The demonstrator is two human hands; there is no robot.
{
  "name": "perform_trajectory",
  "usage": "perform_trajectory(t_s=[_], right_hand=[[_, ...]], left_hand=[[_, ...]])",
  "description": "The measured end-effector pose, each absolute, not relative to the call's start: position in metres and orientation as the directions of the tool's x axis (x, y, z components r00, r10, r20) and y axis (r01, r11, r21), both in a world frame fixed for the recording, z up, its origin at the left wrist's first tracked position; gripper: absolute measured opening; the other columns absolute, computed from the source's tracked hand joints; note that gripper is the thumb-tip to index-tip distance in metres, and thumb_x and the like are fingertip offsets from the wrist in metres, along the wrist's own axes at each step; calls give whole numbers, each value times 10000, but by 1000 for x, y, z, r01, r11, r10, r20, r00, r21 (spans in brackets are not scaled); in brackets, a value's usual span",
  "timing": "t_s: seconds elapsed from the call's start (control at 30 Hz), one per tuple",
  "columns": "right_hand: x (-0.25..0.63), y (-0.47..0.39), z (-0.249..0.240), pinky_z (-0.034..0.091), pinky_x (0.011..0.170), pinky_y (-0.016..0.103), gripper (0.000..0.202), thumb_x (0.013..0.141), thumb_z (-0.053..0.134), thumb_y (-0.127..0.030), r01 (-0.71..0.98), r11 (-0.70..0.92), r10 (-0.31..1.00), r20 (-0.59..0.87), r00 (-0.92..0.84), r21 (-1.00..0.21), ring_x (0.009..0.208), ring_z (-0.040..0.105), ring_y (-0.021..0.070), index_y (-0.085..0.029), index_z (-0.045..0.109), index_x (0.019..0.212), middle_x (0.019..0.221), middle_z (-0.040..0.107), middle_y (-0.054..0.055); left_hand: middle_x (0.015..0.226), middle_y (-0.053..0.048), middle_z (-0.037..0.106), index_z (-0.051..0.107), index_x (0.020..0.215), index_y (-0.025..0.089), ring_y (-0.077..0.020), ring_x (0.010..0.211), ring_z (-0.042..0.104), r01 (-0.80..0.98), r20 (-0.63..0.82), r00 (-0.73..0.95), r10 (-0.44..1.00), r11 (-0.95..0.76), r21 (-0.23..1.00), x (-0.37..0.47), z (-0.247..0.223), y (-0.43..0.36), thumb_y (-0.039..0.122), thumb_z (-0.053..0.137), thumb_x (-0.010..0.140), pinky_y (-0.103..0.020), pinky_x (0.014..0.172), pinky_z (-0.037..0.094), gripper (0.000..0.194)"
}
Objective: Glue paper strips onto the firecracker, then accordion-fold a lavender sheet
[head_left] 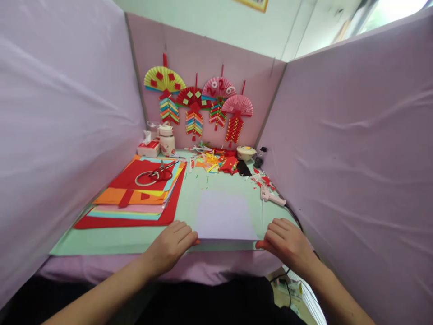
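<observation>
From where I stand, a person sits at a green-topped bench (115,241) with a pale lilac sheet (223,214) flat in front of them, close to the near edge. Each of the hands has one near corner of it. The left hand (176,243) has its fingers curled over, almost closed, with the thumb at the sheet's left corner; the right hand (282,241) mirrors it at the right corner, fingers bent and thumb tucked in against the paper. The near edge runs straight between them and seems a little raised.

To the left lies a pile of coloured paper (108,197), orange, red, yellow and blue, on a larger red piece. On top rest the scissors (165,174), beside a pale ring (140,180). Behind the pile stand a tissue box (149,149) and a white jar (167,143).

Beyond the sheet, bright scraps (210,159) are heaped near a lidded bowl (246,153). Off to the right is a glue gun (272,196), its cord trailing down over the side. Four pleated fans (163,79), yellow, red and two pink, hang on the pink back panel (264,90), with paper strings beneath them.
</observation>
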State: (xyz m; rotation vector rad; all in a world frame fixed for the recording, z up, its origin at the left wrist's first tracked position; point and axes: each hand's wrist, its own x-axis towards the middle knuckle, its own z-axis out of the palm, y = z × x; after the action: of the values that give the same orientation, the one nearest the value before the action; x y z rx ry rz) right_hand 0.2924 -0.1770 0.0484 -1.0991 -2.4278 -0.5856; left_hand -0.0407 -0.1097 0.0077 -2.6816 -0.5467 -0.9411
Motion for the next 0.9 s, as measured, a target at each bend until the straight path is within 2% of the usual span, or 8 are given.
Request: perform_trajectory(t_s=[0.23,0.5,0.63,0.7,0.77,0.83,0.9], right_hand=[[290,-182,47,257,642,298,273,951,527,-236,785,601,687,405,-603,150,673,401,153,-174,517,685,668,491,11],[289,-183,53,257,633,296,317,938,557,-288,786,597,650,479,-590,158,638,378,144,-184,474,651,623,455,0],[293,-187,51,266,631,303,331,899,620,-326,832,546,666,554,-500,95,621,381,139,-194,468,636,599,443,-10],[288,-194,45,267,620,305,375,861,668,-356,872,488,653,678,-339,-35,598,364,134,-201,445,603,566,400,-22],[276,-203,36,269,592,298,420,854,669,-386,835,492,644,749,-158,-247,568,347,126,-205,417,570,539,357,-32],[257,-209,23,277,545,277,456,893,581,-452,693,541,736,667,-115,-477,541,365,120,-204,405,553,529,367,-29],[240,-209,9,299,506,257,488,889,519,-546,585,405,896,432,-101,-703,529,399,118,-202,428,556,541,413,-22]], left_hand=[[780,-56,587,571,1007,125,-170,741,495,387,614,739,278,-921,-48,-51,-7,-118,109,405,965,-303,678,397,172],[749,-28,553,576,1036,131,-156,704,466,484,644,662,384,-875,25,-55,-14,-131,109,447,951,-298,670,409,156],[718,-19,538,591,961,149,-155,684,457,529,652,631,420,-848,33,-49,-14,-136,120,469,943,-297,642,399,127],[703,-19,536,591,921,158,-156,678,457,553,700,571,428,-831,57,-40,-12,-137,118,474,936,-300,635,392,124],[692,-19,540,591,912,162,-157,676,462,567,770,488,412,-820,80,-27,-8,-138,119,486,927,-306,634,388,114],[665,-13,529,591,890,163,-157,658,454,566,805,459,375,-822,61,-11,-4,-138,125,513,913,-311,618,368,89],[629,-1,506,592,852,171,-155,630,437,554,799,496,340,-833,11,6,-1,-138,136,535,902,-314,593,335,83]])
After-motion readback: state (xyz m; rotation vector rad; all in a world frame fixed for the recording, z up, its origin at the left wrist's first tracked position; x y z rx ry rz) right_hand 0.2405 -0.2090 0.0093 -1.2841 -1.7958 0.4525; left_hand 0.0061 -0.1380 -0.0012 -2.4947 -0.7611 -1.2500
